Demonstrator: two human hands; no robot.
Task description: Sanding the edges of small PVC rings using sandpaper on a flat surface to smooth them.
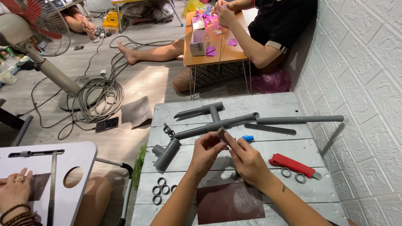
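Now, both hands meet at mid-frame over a grey plank table (268, 104).

Left hand: left hand (208, 147) is curled, fingers closed round a small part that is mostly hidden; I cannot tell what it is, though it may be one of the grey rings.

Right hand: right hand (247, 161) is closed on a folded piece of sandpaper (223, 134), pinched between thumb and fingers, its upper edge meeting the left fingertips.

Work in hand: by my judgement, a small part is being rubbed smooth with the folded sheet.

Doing it well: keep the part pinched firmly, stroke the sheet evenly along one edge, and turn the part a little between strokes so no side is left rough; light pressure should keep the small part from slipping out.

Below the hands: a dark brown sheet (230, 203) lies flat at the lower centre of the frame.

Lower left of table: several grey rings (161, 188) lie loose; two more rings (293, 175) sit right of centre, just beside a red cutter (292, 164).

Upper table: long grey pipes (217, 124) lie across the planks, with a grey tee fitting (166, 152) at left and a blue cap (248, 137) just beyond the right hand.

Others: a person in black sits at an orange low table (234, 52) at the top; another hand rests at the lower left.
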